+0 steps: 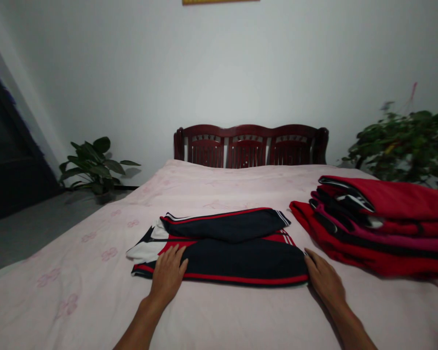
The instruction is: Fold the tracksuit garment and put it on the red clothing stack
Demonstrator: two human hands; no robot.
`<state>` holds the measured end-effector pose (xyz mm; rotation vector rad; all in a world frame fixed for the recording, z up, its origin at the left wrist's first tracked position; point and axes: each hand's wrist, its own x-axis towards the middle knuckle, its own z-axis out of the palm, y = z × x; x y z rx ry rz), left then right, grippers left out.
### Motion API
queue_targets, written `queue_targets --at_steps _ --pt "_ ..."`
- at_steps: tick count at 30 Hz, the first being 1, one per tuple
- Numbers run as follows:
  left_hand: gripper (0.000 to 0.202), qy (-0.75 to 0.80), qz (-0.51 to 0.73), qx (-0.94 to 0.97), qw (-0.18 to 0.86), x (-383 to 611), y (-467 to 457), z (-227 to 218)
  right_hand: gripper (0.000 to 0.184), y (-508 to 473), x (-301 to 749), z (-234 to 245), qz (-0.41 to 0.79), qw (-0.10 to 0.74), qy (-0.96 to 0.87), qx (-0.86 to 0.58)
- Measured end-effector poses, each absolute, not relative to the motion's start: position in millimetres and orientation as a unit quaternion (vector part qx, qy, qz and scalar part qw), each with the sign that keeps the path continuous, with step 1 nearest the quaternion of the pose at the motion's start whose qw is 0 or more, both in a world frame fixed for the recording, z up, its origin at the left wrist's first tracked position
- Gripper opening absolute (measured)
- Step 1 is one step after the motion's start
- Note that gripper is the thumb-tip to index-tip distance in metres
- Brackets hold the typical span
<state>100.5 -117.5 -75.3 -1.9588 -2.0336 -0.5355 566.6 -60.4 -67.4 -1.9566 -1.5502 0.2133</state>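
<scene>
- The jacket (pixel 237 260) lies flat on the bed (pixel 105 296), dark blue with red and white parts, and serves as the landmark here.
- Both of its sleeves run lengthwise over its front; the far sleeve ends in a cuff with white stripes, at the jacket's right end. White cloth shows at its left end, with red between the sleeves.
- The left hand (pixel 168 273) rests palm down on the jacket's near side, toward its left end. The fingers lie a little apart, with the thumb away from them, on the cloth.
- The right hand (pixel 324 279) touches the jacket's near right corner. Its fingers are close together; whether they pinch the cloth, I cannot tell.
- A pile of folded clothes (pixel 405 199), red, pink and black, sits on the bed just right of the jacket.
- A dark red wooden headboard (pixel 247 150) stands well beyond the jacket, against the pale wall (pixel 131 73).
- One leafy plant (pixel 95 167) stands beyond the jacket to the left; another, a bushier plant (pixel 412 146), is beyond it to the right.
</scene>
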Motion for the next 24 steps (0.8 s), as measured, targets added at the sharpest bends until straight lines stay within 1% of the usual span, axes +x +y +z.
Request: queue_targets --at_steps 6,16,24 --pt "0.041 -0.695 -0.187 -0.68 0.143 99.1 -117.6 -75.9 0.067 -60.2 566.2 -66.0 0.086 0.308 -0.588 -0.743" --pt "0.041 -0.7 -0.189 -0.677 0.127 100.1 -118.3 -74.1 0.067 -62.6 565.4 -62.0 0.1 0.307 -0.582 -0.746" --pt "0.041 -0.702 -0.187 -0.676 0.127 100.2 -117.7 -73.9 0.066 -61.8 565.2 -64.4 0.09 0.31 -0.585 -0.744"
